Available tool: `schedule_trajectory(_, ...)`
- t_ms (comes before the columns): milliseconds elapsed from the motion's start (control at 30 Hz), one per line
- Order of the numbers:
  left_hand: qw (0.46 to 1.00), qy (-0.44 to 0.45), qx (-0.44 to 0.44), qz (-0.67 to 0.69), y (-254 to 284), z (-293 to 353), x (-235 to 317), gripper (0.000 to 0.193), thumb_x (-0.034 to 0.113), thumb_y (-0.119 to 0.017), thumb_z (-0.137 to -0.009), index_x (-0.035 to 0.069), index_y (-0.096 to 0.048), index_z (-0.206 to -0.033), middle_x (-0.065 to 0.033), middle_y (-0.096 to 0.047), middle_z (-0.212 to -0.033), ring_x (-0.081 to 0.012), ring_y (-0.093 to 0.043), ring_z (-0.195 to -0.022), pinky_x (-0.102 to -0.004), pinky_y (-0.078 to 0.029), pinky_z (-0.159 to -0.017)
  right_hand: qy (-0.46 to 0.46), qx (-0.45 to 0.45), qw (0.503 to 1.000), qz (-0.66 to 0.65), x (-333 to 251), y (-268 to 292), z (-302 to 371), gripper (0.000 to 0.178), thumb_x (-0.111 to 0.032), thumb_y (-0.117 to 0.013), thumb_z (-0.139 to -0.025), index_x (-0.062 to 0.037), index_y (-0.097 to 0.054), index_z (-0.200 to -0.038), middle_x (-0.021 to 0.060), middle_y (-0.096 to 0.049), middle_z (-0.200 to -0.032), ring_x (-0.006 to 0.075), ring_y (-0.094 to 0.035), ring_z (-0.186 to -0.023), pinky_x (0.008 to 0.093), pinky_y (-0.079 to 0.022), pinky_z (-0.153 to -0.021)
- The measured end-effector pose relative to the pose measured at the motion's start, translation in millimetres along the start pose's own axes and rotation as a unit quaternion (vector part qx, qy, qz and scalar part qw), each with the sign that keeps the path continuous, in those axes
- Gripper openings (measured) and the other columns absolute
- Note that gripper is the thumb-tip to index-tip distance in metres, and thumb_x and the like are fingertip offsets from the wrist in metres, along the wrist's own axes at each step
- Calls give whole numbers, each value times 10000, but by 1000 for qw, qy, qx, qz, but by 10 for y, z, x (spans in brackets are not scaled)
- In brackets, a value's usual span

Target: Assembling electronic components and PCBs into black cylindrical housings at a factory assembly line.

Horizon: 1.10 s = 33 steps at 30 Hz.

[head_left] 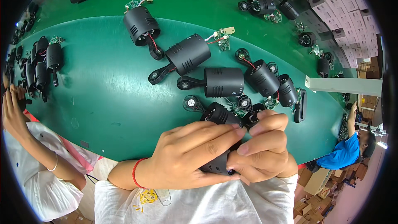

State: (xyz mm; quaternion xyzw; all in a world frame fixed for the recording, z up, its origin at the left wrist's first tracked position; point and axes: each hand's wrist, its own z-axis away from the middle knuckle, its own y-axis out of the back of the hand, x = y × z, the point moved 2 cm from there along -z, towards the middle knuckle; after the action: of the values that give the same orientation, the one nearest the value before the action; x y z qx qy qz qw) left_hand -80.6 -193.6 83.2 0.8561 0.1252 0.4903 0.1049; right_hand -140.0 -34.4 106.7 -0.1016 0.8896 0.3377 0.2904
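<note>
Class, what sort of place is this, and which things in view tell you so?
Probably a factory assembly workshop: many similar black cylinders, some with circuit boards attached by wires, lie on a long green table, and white boxes are stacked beyond it.

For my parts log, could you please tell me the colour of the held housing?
The held housing is black, seen best in the head view.

Head-worn fisheye, looking down, hands [192,151] close below
</note>
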Motion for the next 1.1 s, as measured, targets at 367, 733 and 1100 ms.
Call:
schedule_trajectory(367,1000,19,-25,-2,12,-34,-26,614,245,-858,-574,-53,-635,-1062,-160,-675,-988,-288,-669,-806,-342,-557,-688,6,-11,997,81,6,2,96,144,-96,-748,-629,-171,-691,-738,-131,-584,-997,153,-474,-931,424,-337,-918)
schedule_trajectory(733,999,17,-11,-40,-26,-18,-40,616,276,-813,-584,-19,-619,-1088,-95,-652,-1021,-226,-647,-783,-322,-548,-645,-52,-41,997,-31,70,7,24,198,-112,-782,-624,-82,-686,-794,-1,-597,-977,214,-488,-860,447,-317,-905)
schedule_trajectory(1100,999,42,-25,-19,-14,2,-30,608,287,-859,-577,-37,-639,-1042,-134,-676,-984,-269,-671,-798,-342,-560,-671,-45,-60,997,-35,80,21,27,167,-119,-767,-647,-122,-693,-796,-38,-584,-975,196,-494,-864,438,-316,-929)
